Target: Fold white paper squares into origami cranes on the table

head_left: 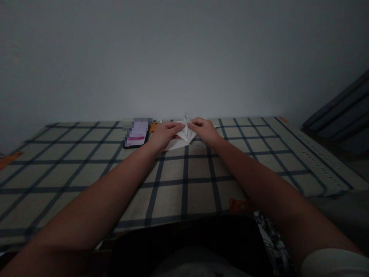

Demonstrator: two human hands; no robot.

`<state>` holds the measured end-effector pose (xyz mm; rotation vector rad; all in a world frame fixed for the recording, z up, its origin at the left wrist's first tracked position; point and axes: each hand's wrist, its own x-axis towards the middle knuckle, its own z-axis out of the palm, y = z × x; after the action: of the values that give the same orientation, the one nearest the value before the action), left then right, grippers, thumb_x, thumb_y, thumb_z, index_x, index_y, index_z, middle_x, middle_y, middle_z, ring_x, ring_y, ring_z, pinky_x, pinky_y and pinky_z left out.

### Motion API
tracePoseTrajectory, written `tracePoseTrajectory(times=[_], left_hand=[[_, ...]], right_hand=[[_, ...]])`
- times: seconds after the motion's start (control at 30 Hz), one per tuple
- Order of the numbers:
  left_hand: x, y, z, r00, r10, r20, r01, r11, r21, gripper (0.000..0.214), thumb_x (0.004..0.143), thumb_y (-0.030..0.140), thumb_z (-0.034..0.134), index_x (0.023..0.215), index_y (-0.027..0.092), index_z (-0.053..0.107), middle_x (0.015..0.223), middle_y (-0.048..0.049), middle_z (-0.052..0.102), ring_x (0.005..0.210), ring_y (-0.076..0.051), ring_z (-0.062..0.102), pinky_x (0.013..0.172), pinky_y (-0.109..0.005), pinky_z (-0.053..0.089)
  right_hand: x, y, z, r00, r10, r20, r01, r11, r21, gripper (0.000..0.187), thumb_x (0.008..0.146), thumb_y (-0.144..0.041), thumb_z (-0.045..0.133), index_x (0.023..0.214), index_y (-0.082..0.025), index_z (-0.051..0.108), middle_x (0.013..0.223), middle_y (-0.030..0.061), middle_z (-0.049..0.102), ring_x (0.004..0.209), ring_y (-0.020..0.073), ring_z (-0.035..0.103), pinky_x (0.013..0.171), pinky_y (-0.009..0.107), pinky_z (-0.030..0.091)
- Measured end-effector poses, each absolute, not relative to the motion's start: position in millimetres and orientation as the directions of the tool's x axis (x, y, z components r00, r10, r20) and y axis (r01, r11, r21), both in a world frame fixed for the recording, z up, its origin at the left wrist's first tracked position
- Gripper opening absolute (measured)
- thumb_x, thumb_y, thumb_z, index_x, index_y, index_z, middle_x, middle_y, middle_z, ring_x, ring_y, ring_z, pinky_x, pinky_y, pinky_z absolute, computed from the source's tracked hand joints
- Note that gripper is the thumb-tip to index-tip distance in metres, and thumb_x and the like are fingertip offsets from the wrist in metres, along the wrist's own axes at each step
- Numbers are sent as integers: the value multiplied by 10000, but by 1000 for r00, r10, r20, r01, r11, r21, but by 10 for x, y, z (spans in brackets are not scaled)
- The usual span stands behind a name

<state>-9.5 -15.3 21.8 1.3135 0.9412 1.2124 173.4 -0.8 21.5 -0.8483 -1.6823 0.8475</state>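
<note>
A folded piece of white paper with pointed flaps stands over the checked cloth at the far middle of the table. My left hand pinches its left side, thumb and fingertips close to the centre crease. From the right, my right hand grips the other side, its fingers curled in. The two sets of fingertips nearly meet at the middle fold. A flat part of the paper reaches out below my left hand. Parts of the folds are hidden behind the fingers.
To the left of my hands lies a phone with a lit, partly blurred screen. A checked tablecloth covers the table, which meets a plain wall at the back. Dark grey folded fabric hangs at the right.
</note>
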Motion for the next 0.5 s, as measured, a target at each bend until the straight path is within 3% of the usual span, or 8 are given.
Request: tracePoseTrajectory(times=[0.13,0.5], left_hand=[[-109,-121,198,167,971,169,-90,-156,984,423,624,467,841,877,136,770,868,-86,742,713,-151,640,703,-287,508],[-102,-167,237,186,974,131,-33,-127,991,413,609,489,843,789,137,725,756,-50,705,644,-128,616,655,-267,512]], right_hand=[[1719,-22,239,-197,887,418,66,437,-897,269,747,-422,710,821,-170,650,821,18,654,759,142,577,730,288,451],[1737,-19,240,-212,877,431,136,463,-876,199,741,-365,710,786,-173,681,818,34,689,779,155,604,756,304,472]])
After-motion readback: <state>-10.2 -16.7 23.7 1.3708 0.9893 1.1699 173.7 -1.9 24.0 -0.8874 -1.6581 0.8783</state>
